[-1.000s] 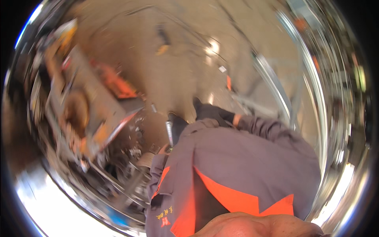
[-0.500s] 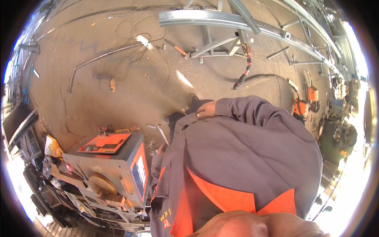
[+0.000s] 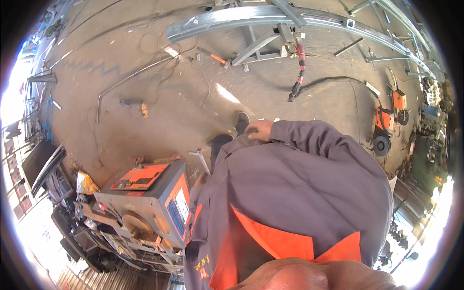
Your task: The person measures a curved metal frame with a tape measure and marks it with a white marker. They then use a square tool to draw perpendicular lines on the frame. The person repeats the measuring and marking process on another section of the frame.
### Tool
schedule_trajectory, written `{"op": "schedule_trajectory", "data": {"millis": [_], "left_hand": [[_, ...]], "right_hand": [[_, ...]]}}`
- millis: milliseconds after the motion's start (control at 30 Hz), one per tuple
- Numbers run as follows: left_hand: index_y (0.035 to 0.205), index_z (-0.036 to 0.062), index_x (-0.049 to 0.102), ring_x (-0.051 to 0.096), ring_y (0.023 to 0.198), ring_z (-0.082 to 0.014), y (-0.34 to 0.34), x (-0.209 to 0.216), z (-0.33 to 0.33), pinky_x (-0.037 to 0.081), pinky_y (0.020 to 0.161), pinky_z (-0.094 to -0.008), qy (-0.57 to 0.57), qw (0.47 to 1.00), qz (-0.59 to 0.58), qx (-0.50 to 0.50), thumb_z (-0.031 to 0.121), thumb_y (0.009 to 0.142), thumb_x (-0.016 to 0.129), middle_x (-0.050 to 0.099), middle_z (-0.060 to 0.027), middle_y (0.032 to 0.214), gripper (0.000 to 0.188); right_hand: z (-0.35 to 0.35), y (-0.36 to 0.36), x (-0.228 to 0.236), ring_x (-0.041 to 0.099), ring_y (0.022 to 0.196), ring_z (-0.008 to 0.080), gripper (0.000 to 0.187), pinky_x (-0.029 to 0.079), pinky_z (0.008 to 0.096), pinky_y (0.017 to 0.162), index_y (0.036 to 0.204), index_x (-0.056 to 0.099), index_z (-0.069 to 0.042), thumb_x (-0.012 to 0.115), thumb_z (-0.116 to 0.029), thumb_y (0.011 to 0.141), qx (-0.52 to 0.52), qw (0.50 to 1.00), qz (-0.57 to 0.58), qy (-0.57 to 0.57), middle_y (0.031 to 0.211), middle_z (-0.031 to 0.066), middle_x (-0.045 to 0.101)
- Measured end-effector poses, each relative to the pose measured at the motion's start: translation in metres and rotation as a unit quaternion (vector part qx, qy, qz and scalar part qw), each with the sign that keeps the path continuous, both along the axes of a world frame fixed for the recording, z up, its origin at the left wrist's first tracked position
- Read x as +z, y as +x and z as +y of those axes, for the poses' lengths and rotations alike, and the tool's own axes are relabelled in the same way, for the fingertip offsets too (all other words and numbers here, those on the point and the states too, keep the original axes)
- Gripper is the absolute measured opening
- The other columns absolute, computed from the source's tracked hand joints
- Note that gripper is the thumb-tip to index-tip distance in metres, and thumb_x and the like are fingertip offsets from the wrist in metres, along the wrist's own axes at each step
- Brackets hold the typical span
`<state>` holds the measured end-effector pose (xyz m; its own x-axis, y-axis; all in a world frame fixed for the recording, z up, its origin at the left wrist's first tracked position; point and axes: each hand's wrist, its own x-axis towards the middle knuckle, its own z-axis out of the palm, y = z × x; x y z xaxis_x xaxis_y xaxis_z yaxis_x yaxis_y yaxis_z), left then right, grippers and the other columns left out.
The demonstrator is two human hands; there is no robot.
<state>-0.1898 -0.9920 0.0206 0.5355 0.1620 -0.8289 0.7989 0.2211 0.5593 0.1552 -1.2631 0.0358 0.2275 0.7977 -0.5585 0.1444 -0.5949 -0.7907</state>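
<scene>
My right hand (image 3: 260,130) is at the front hem of my grey work jacket (image 3: 304,179), its fingers curled on the cloth. Low on the left, my left hand (image 3: 199,180) shows only in part beside the jacket, with the rest hidden by the sleeve and body. From it a narrow pale strip with marks, like a ruler or tape blade (image 3: 205,163), sticks up and away from me. Just past the jacket hem, my dark shoes (image 3: 242,117) stand on the floor.
To my left stands a grey box-shaped machine (image 3: 145,203) with an orange panel on top. Ahead are a metal frame (image 3: 241,21), a hammer (image 3: 218,59), a bent rod (image 3: 128,76) and a yellow-ended power tool (image 3: 144,110). Cables trail toward an orange wheeled machine (image 3: 383,121) at right.
My view has shifted, so the floor things at left and the machine sit further right. My right hand has moved slightly right and its fingers look more curled. The strip stays by my left hand.
</scene>
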Motion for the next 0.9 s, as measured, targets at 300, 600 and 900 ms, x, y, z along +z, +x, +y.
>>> {"op": "schedule_trajectory", "data": {"millis": [300,600,900], "left_hand": [[0.135,0.0080,0.065,0.069,0.109,-0.0191,0.060,0.004,-0.018,0.052,0.096,-0.0336,-0.002,0.998,-0.015,-0.058,0.029,0.088,0.083,0.074,-0.0085,0.116,0.055],[0.114,0.0041,0.067,0.069,0.096,-0.0202,0.108,0.142,0.006,0.055,0.083,-0.0354,0.370,0.872,-0.213,-0.237,0.023,0.089,0.079,0.072,-0.0090,0.101,0.034],[0.115,0.0045,0.069,0.068,0.092,-0.0160,0.122,0.114,0.008,0.053,0.084,-0.0314,0.011,0.996,-0.089,-0.024,0.022,0.094,0.074,0.074,-0.0068,0.101,0.028]], "right_hand": [[-0.121,0.010,0.034,0.066,0.121,0.0314,0.052,0.050,0.0408,0.105,0.143,0.056,-0.010,0.065,-0.027,0.095,-0.076,0.997,0.024,-0.021,0.133,0.0155,0.067],[-0.079,0.031,0.125,0.062,0.127,0.0313,0.053,0.048,0.0397,0.108,0.142,0.059,-0.009,0.068,-0.030,0.094,-0.151,0.985,-0.081,-0.007,0.135,0.0197,0.065],[0.126,-0.021,0.259,0.059,0.130,0.0230,0.055,0.042,0.0342,0.110,0.145,0.058,-0.007,0.051,-0.046,0.107,0.393,0.823,0.364,0.190,0.142,0.0122,0.064]]}}
